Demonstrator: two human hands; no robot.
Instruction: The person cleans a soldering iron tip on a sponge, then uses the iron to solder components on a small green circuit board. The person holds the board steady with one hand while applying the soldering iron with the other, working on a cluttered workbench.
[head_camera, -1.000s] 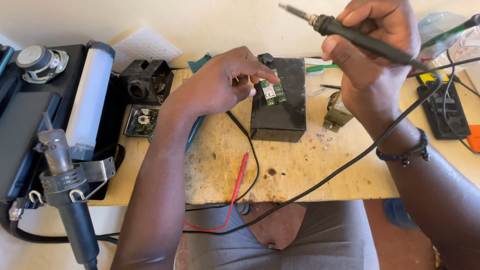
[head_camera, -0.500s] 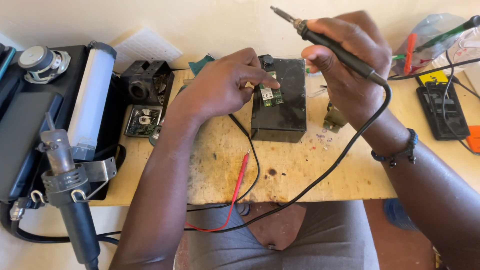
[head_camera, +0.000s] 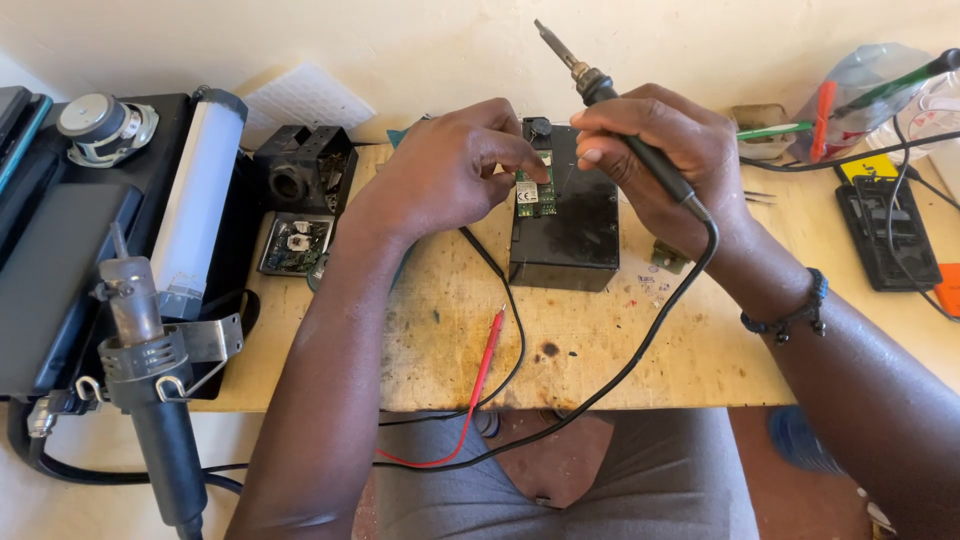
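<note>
At the far left, near nine o'clock, a black case (head_camera: 50, 260) carries a small round speaker (head_camera: 100, 120) at its top and a white tube lamp (head_camera: 195, 195) lying along its right edge. Below it, around seven o'clock, a hot-air gun (head_camera: 150, 390) stands in a metal bracket with its nozzle up. Further right, a black plastic housing (head_camera: 300, 165) sits on the wooden table (head_camera: 600, 350), with a small square circuit board (head_camera: 293, 245) just in front of it. The left hand (head_camera: 450, 170) comes next, near eleven o'clock of the table's middle; its thumb and forefinger are pinched closed on a small green circuit board (head_camera: 536, 195), which rests on top of a black box (head_camera: 565, 215) at about twelve o'clock. A red probe lead (head_camera: 480, 385) and a black wire run from the table's near edge toward six o'clock. Just right of the box, the right hand (head_camera: 665, 155) is wrapped tight around the black handle of a soldering iron (head_camera: 610, 105), whose tip points up and away toward eleven o'clock, clear of the board; its black cable (head_camera: 640, 350) loops down across the table. A dark beaded bracelet (head_camera: 795, 310) circles that wrist. At the far right, near three o'clock, a black flat device (head_camera: 885, 235) lies on the table, with a clear plastic bag (head_camera: 870, 85) holding tools behind it.
</note>
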